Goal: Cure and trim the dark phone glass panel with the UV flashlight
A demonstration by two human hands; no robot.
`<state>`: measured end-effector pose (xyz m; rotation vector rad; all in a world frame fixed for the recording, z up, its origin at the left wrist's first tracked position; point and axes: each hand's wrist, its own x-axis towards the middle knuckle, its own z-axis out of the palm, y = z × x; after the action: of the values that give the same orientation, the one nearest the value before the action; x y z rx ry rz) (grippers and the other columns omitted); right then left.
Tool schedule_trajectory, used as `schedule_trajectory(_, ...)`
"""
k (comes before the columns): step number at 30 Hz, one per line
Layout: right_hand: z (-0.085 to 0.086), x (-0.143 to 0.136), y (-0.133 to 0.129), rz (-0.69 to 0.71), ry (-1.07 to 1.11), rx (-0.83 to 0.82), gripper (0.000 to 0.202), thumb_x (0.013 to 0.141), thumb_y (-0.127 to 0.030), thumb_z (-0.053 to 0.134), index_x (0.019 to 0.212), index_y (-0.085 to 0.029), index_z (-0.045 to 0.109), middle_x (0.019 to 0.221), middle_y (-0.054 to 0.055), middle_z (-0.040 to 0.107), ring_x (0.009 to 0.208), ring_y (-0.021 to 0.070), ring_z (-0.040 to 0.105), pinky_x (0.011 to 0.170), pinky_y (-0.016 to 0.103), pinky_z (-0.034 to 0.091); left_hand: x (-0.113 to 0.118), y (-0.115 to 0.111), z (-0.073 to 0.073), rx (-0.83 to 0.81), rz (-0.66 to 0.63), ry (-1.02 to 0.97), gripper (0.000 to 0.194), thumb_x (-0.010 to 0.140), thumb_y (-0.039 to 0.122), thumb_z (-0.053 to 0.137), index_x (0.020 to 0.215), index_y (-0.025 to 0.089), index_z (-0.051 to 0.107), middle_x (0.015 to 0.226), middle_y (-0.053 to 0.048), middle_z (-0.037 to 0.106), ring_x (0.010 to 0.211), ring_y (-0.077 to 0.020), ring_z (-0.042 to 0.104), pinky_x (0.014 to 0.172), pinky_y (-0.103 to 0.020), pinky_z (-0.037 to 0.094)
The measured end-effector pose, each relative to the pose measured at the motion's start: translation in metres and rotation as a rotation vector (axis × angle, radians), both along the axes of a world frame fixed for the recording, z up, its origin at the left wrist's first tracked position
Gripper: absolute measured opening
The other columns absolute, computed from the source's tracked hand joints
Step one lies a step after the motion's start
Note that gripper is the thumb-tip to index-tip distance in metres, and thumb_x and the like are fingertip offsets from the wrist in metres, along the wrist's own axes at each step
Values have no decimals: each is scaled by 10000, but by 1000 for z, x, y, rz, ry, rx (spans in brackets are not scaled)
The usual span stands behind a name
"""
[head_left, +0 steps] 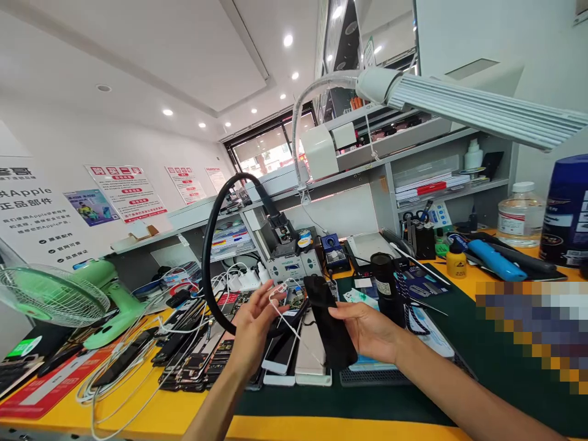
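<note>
My right hand (370,331) holds a black phone (328,321) upright and tilted over the dark green mat (482,361). My left hand (252,321) pinches a thin white cable (287,312) whose end reaches toward the phone's upper edge. Under both hands several phones (294,361) lie flat in a row, some white and gold-backed, some black.
A black flexible hose (209,245) arches over the bench. A green desk fan (68,300) stands left, amid white cables (119,380) on the yellow table. A black cylinder (383,278), blue tool (493,260), bottles and a lamp (463,104) crowd the right.
</note>
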<state>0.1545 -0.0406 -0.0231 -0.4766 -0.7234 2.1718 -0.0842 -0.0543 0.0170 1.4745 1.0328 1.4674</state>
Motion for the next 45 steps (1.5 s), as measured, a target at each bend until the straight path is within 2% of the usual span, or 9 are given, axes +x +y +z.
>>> schedule_trajectory(3,0,0,0,-3,-2,-5,211,793,-150,758,1001,-129,727,897,84,784,781,197,744,769,293,543,13,5,0,-15,-155,-124,567,915,349,692,1440,247,504,1401,-139,626,1214,-282,650,999,-449,555)
schedule_trajectory(11,-1,2,-1,7,-8,-13,182,816,-146,741,996,-126,725,931,86,787,809,191,748,761,271,541,25,17,-2,149,-34,83,321,903,400,695,1159,206,686,1143,-96,705,921,-212,697,754,-342,606)
schedule_trajectory(17,-1,1,0,3,1,-35,170,790,-145,758,954,-128,717,901,78,784,816,193,747,778,273,536,26,22,3,183,-70,94,238,893,385,703,1046,211,649,1198,-92,663,1011,-225,664,747,-336,593)
schedule_trajectory(22,2,5,-1,14,5,-17,165,788,-198,735,937,-130,714,948,96,780,839,197,742,761,263,525,0,20,23,129,-135,144,186,833,303,781,869,186,641,844,-30,694,748,-158,660,728,-309,554)
schedule_trajectory(26,7,5,-2,24,-27,50,279,765,-284,763,983,-114,723,1053,141,756,947,256,725,764,298,518,-39,12,51,28,-292,146,178,813,287,790,808,174,653,797,-56,721,763,-197,684,721,-336,555)
schedule_trajectory(30,7,1,-5,-62,-115,157,303,701,-301,846,922,-128,733,965,105,748,888,229,698,776,297,496,-55,9,66,-50,-120,-76,223,767,315,809,763,177,634,621,5,631,586,-134,598,563,-260,526)
schedule_trajectory(33,7,-1,-7,-171,-198,258,309,666,-336,900,841,-143,735,871,55,726,802,175,651,715,259,458,-46,10,60,-123,-17,-58,265,706,330,850,727,153,655,614,1,608,557,-123,569,468,-224,495)
schedule_trajectory(37,9,0,-8,-252,-300,363,339,667,-404,913,834,-154,756,816,27,690,763,150,598,706,258,433,-18,9,38,-138,7,-34,267,682,351,867,740,146,705,698,-1,596,617,-129,582,453,-227,526)
schedule_trajectory(45,4,-1,-6,-170,-470,433,403,664,-494,891,745,-132,733,732,30,651,681,151,561,637,275,378,32,8,7,-244,-55,-97,262,680,348,848,781,143,719,735,-21,605,620,-131,572,439,-228,526)
